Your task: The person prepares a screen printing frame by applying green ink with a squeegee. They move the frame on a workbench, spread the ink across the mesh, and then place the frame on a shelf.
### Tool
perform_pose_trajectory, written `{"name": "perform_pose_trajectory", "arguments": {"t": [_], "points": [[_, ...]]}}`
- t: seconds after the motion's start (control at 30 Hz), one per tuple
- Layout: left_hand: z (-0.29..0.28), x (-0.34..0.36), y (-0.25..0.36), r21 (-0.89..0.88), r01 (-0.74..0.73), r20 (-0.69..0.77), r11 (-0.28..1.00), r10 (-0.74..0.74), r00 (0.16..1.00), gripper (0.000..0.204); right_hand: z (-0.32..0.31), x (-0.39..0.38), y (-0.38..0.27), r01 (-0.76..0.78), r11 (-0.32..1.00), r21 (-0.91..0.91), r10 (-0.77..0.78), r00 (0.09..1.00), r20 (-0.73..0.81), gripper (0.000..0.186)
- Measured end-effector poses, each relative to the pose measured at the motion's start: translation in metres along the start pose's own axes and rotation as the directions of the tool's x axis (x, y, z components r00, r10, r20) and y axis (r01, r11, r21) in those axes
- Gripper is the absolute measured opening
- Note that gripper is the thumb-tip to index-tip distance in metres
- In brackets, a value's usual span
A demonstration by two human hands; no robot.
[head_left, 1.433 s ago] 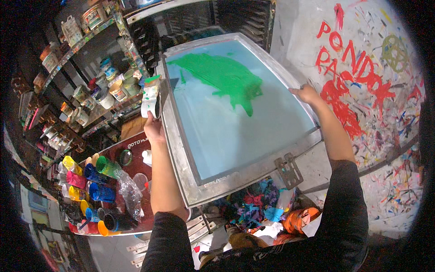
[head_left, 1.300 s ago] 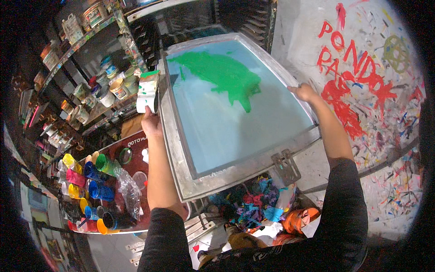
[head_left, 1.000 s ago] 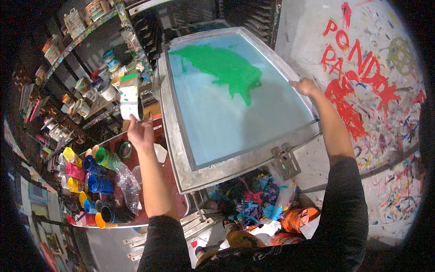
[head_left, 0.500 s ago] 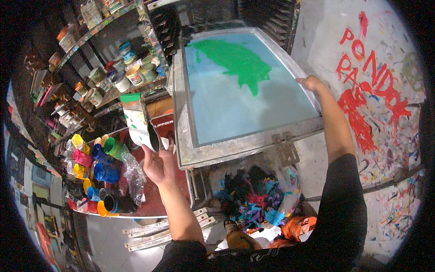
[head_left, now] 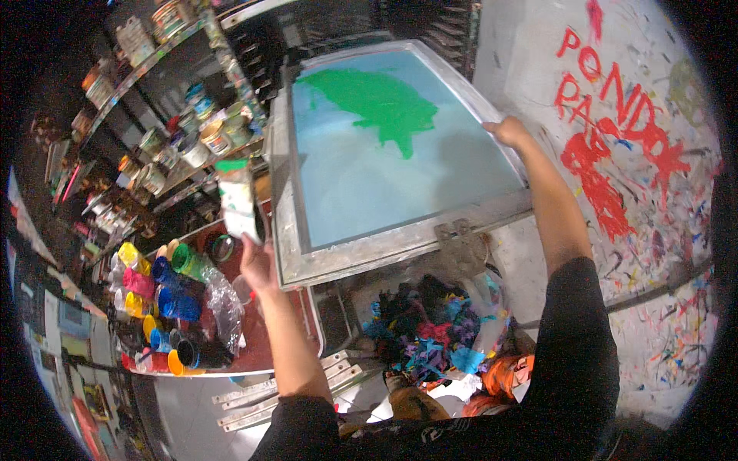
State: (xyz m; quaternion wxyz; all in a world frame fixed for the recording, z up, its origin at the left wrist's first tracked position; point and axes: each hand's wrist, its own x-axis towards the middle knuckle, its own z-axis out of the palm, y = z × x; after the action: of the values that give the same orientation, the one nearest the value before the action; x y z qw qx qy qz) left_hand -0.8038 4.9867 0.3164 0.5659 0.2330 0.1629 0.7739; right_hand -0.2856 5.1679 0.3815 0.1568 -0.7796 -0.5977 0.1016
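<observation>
A screen-printing frame (head_left: 369, 257) with a pale blue mesh lies tilted in front of me, hinged at its near edge by a metal clamp (head_left: 459, 240). Green ink (head_left: 384, 107) spreads in a ragged patch over the mesh's far part. My right hand (head_left: 509, 132) grips the frame's right side, fingers closed around the rim. Just off the frame's left side, my left hand (head_left: 257, 265) holds a white squeegee (head_left: 237, 201) upright by its lower end. Green ink coats the squeegee's top edge; motion blurs it slightly.
On the left, a red-topped table (head_left: 265, 334) carries several ink pots (head_left: 181, 303) and crumpled clear plastic (head_left: 224, 307). Shelves of paint tubs (head_left: 215, 137) stand behind. Coloured scraps (head_left: 430, 330) fill a bin below the frame. A paint-smeared wall (head_left: 638, 230) rises at right.
The squeegee has turned more upright and come nearer the frame's left side. My right hand keeps its grip on the rim. The whole view has shifted slightly, the frame appearing further left.
</observation>
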Motion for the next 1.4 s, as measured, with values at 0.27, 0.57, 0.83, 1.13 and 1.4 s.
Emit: {"name": "perform_pose_trajectory", "arguments": {"t": [0.27, 0.57, 0.83, 1.13, 1.4], "points": [[0.022, -0.017, -0.003, -0.042, 0.013, 0.028, 0.999, -0.012, 1.000, 0.040, -0.015, -0.037, -0.004, -0.023, 0.998, 0.052, 0.024, 1.000, -0.019, 0.073], [0.014, -0.081, 0.006, -0.230, 0.148, 0.129, 0.962, -0.121, 0.984, 0.042, -0.031, -0.097, 0.029, -0.050, 0.998, 0.033, 0.052, 0.998, -0.032, 0.081], [0.042, -0.142, 0.031, -0.230, 0.120, 0.005, 0.966, -0.122, 0.992, 0.040, -0.040, -0.166, 0.041, -0.052, 0.997, 0.064, 0.060, 0.989, -0.135, 0.076], [0.052, -0.179, 0.052, -0.212, 0.126, -0.011, 0.969, -0.131, 0.991, 0.042, -0.068, -0.228, 0.051, -0.112, 0.991, 0.074, 0.119, 0.987, -0.110, 0.075], [0.071, -0.183, 0.063, -0.203, 0.096, 0.060, 0.975, -0.085, 0.995, 0.043, -0.091, -0.231, 0.047, -0.148, 0.989, 0.018, 0.149, 0.985, -0.089, 0.068]]}}
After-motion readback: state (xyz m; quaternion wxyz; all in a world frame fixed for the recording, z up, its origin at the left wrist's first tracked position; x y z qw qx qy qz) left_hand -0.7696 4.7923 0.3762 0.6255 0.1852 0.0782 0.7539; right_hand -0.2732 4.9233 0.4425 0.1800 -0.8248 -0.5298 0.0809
